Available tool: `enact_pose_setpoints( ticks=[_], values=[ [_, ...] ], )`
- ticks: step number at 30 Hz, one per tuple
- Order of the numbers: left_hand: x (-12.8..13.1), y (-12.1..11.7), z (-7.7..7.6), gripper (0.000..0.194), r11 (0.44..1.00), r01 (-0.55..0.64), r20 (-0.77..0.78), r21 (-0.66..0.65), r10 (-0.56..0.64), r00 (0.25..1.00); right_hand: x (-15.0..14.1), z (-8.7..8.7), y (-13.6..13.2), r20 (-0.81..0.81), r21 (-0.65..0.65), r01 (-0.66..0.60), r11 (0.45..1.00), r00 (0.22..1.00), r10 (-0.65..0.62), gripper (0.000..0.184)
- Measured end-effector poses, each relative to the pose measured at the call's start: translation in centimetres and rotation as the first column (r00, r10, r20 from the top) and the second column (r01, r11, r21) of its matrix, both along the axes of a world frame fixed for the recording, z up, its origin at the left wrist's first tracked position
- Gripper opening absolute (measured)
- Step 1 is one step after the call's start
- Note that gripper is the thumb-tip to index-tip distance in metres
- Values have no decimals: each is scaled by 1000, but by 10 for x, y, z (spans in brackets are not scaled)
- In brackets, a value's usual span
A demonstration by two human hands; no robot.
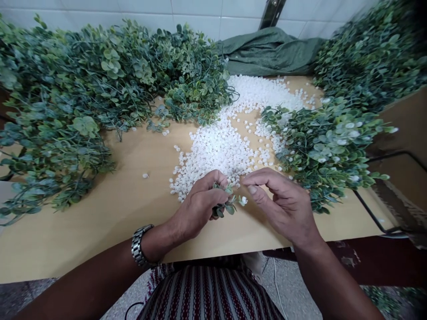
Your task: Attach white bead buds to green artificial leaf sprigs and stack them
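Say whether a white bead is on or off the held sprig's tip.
On: a white bead shows at one tip of the sprig in the left hand.

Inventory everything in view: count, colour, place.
Table: one, tan, centre
Beads: uncountable, white, centre
Leafy sprig: apparently one, green, front
Foliage piles: two, green, back left, back right
White-tipped foliage bundle: one, green, right
Cloth: one, dark green, back
Tiled wall: one, pale, behind
Cardboard: one, brown, right
Wire frame: one, black, right
Floor: one, speckled grey, below
Cords: two, white and black, bottom
Striped garment: one, multicoloured, bottom
Wristwatch: one, silver, left wrist
Left hand: one, holding sprig
Right hand: one, beside sprig
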State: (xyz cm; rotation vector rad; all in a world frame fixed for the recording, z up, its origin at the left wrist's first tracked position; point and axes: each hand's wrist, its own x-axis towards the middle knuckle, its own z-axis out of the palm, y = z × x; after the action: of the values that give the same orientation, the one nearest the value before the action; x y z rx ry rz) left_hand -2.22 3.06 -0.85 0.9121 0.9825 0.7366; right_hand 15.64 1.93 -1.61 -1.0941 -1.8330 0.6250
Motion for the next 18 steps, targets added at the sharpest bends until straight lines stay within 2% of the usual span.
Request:
enact_pose_setpoints(
  ticks=[3, 6, 10, 12, 16, 18],
  values=[
    [3, -1, 0, 6, 1000, 14, -32, 26, -13, 999, -7, 4, 1, 11, -42, -51, 998, 999, 52, 8],
    [0, 0, 2, 8, 995, 35, -122, 96, -23, 992, -3, 3, 3, 37, -59, -73, 996, 997, 75, 9],
    [-11, 7, 7, 13, 982, 29, -198, 186, 9, 980, 16, -3, 9, 201, 55, 66, 996, 977, -76, 10],
    [-16, 10, 9, 13, 975, 28, -225, 221, 23, 974, 22, -6, 12, 338, 69, 46, 997, 939, -67, 11],
    [-15, 12, 11, 10, 963, 55, -270, 265, 19, 963, 18, -10, 19, 577, 50, -87, 995, 816, 42, 16],
    [-12, 11, 10, 13, 931, 91, -327, 353, 31, 944, 14, -14, 21, 663, 89, -132, 987, 748, 40, 17]
  ],
)
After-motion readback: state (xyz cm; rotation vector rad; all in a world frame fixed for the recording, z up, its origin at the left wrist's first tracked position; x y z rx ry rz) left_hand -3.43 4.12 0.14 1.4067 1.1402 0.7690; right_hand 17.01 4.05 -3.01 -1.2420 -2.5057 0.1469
